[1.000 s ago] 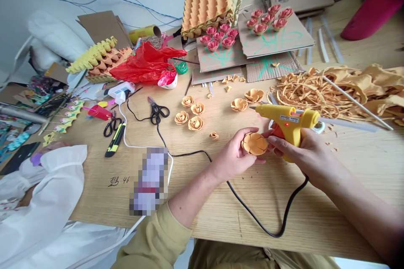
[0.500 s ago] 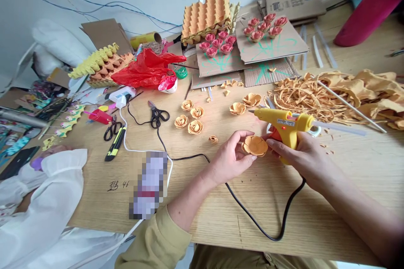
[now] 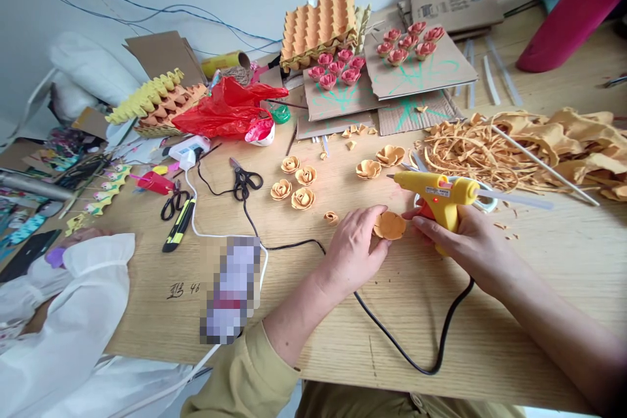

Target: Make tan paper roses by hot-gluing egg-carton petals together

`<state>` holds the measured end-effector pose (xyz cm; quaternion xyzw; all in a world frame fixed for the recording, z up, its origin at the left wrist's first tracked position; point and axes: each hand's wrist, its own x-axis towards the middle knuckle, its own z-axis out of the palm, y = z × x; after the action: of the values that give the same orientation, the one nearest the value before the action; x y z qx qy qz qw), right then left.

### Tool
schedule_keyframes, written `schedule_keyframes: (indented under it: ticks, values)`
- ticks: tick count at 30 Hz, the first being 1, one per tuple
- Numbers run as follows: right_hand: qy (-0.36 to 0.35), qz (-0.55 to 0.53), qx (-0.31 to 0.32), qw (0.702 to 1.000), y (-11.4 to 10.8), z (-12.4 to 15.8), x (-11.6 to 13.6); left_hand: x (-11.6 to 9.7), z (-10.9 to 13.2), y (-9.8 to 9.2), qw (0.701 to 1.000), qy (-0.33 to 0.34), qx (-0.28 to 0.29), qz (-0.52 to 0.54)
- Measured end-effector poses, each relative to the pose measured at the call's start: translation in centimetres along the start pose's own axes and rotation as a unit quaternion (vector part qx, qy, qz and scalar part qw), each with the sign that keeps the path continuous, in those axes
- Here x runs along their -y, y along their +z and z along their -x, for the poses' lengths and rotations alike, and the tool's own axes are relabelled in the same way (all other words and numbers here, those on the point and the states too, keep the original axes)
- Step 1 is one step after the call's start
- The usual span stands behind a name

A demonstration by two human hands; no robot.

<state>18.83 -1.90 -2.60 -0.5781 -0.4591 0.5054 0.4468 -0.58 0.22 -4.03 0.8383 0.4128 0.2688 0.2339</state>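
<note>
Probably light, crushable flower [image 3: 390,226]; best held gently at one side, where left hand [image 3: 355,245] pinches it; right hand [image 3: 467,238] grips glue gun [image 3: 435,188].

A yellow hot-glue gun [image 3: 443,196] is gripped in the right hand [image 3: 473,241], its nozzle [image 3: 390,176] aimed left. A petalled orange cup [image 3: 390,226] is pinched by the left hand [image 3: 353,245]. Four rose-shaped orange flowers [image 3: 303,198] are grouped near black-handled scissors [image 3: 240,177]; behind, red flowers [image 3: 396,56] are set on cardboard sheets [image 3: 416,83].

Handwritten "46" [image 3: 194,288] on wooden table [image 3: 147,268]
</note>
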Motion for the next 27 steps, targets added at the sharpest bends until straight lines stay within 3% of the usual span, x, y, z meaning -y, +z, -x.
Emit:
schedule_keyframes:
  ticks: [6, 14, 23, 27]
  values:
    - [0.009, 0.036, -0.005, 0.999, -0.5, 0.0, -0.6, -0.1, 0.0, -0.2, 0.998, 0.025, -0.025, -0.042]
    - [0.0, 0.008, -0.025, 1.0, -0.8, -0.3, -1.3, 0.0, 0.1, -0.3, 0.993, 0.08, -0.053, -0.067]
    - [-0.002, -0.019, -0.013, 1.0, -0.7, 0.4, 0.2, -0.2, -0.1, -0.7, 0.996, 0.064, -0.045, -0.052]
    - [-0.022, -0.024, 0.003, 0.999, -0.9, 0.8, 0.6, -0.4, -0.4, -1.1, 0.994, 0.012, -0.104, 0.031]
